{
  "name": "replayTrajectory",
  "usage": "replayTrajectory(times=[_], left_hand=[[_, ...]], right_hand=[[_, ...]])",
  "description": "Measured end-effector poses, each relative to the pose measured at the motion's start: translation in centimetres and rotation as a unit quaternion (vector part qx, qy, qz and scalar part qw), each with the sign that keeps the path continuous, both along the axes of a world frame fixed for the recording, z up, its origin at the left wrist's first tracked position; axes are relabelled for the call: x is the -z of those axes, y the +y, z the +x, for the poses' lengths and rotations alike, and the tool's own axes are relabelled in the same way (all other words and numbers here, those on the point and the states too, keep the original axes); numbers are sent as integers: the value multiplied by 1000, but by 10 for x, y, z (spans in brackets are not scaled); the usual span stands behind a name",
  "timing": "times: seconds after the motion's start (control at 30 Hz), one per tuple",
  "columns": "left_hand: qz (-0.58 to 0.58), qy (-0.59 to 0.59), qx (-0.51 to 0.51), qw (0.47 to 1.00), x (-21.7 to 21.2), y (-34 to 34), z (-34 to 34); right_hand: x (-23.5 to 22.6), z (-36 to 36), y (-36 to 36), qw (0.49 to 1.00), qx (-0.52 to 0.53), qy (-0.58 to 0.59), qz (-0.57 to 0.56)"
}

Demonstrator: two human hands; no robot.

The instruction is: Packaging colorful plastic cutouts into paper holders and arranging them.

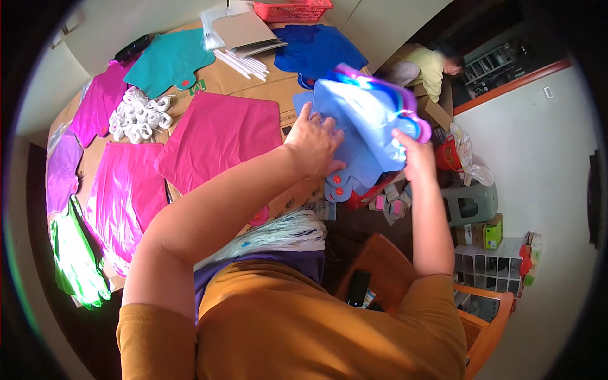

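While both hands grip | left hand (315, 143), right hand (415, 152) | blue foil balloons (370, 123)

1. One view only, a fisheye camera worn on the head, looking steeply down over the person's own chest and forearms.
2. It faces forward and down; the counter (247, 79) fills the upper left of the frame, and the floor and a wooden chair (487, 316) sit at lower right.
3. The hands sit near, just above frame centre.
4. Straight edges bend toward the dark round rim.
5. Another person (430, 69) appears small at upper right, well away.
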State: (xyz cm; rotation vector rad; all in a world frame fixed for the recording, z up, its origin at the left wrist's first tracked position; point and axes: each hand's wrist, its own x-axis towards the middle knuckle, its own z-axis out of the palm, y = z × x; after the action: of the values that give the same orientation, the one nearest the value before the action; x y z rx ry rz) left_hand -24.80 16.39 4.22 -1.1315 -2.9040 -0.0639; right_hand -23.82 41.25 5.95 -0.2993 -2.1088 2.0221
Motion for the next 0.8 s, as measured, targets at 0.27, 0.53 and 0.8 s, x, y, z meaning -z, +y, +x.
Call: replayTrajectory(times=[0.27, 0.53, 0.8], left_hand=[[14, -37, 0, 999, -8, 3, -4], [59, -34, -33, 997, 0, -11, -5], [411, 49, -27, 910, -14, -40, 74]], right_hand=[[-43, -73, 216, 985, 139, -81, -67], [-126, -101, 180, 945, 219, 51, 239], [-190, -47, -53, 896, -231, 97, 367]])
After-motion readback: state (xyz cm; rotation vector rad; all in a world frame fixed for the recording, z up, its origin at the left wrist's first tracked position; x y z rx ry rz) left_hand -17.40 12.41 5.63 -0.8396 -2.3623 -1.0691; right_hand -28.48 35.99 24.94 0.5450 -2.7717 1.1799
